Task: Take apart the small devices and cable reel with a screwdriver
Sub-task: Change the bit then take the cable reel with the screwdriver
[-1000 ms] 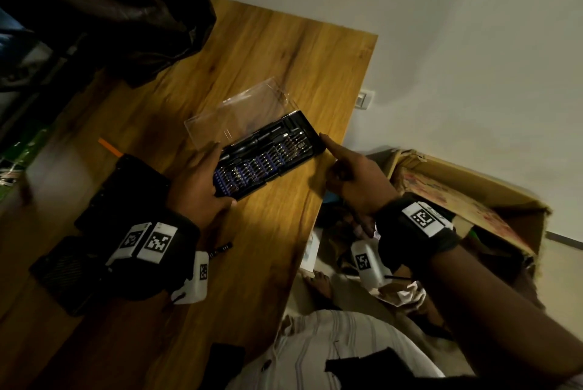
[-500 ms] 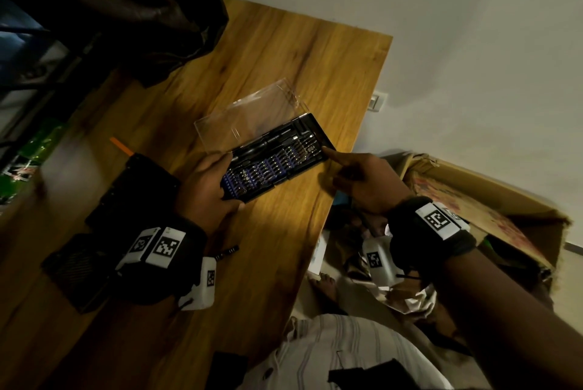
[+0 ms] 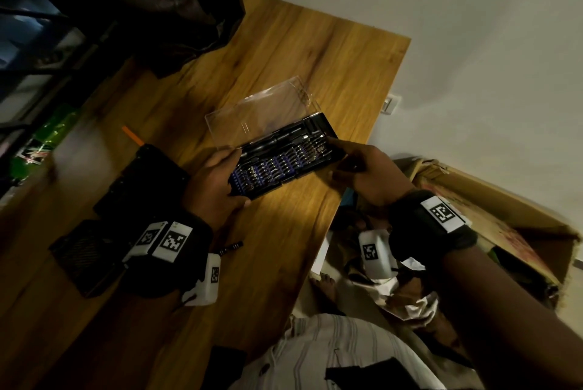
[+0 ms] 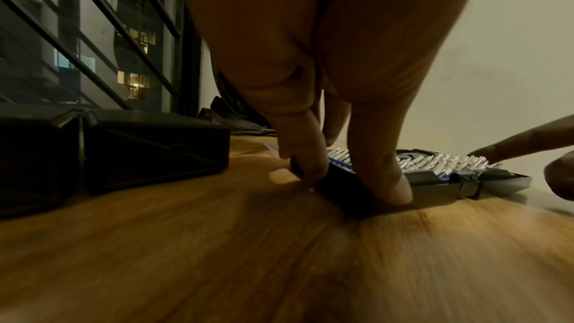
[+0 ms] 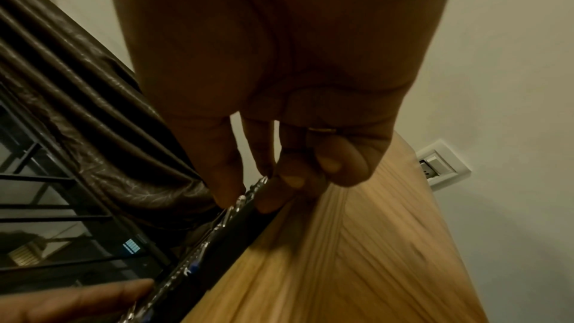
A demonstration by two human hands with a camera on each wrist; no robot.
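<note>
Nearest the person, the left hand (image 3: 214,181) grips the near-left end of the black screwdriver kit (image 3: 284,162), thumb on its front edge and fingers on the far side. The kit lies flat on the wooden table (image 3: 284,247), its long axis running from near-left to far-right. The right hand (image 3: 366,169) pinches its far-right end. Its clear lid (image 3: 262,112) lies open beyond.

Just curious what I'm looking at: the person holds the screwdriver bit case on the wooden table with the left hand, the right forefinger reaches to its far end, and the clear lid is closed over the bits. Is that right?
Not quite. The clear lid is open, folded back from the bit case, as the head view shows. The left hand does hold the case on the wooden table, and the right hand does reach its forefinger to the far end.
</note>
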